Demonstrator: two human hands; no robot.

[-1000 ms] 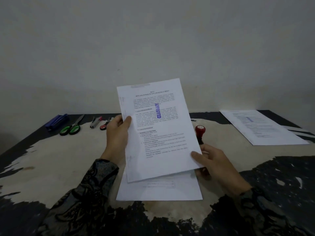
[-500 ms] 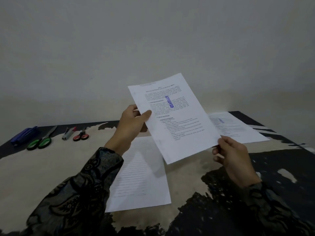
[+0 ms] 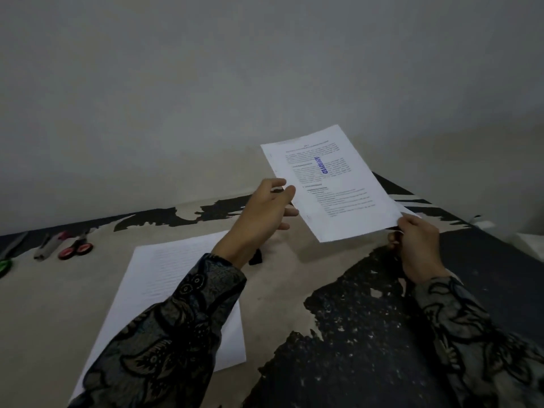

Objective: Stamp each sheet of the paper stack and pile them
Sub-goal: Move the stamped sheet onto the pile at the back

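Nearest, a paper stack [image 3: 164,293] lies flat on the worn desk [image 3: 294,278], partly under the left sleeve [image 3: 164,334]. Farther out, the right hand [image 3: 416,245] pinches the near right corner of a stamped sheet [image 3: 332,184], held tilted above the desk. The left hand [image 3: 265,213] is released, fingers loosely spread just beside the sheet's left edge. Red-handled scissors [image 3: 75,251] lie far left.

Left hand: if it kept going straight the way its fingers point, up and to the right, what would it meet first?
The left hand would likely meet the stamped sheet at its left edge, just beyond the fingertips; depth is unclear.
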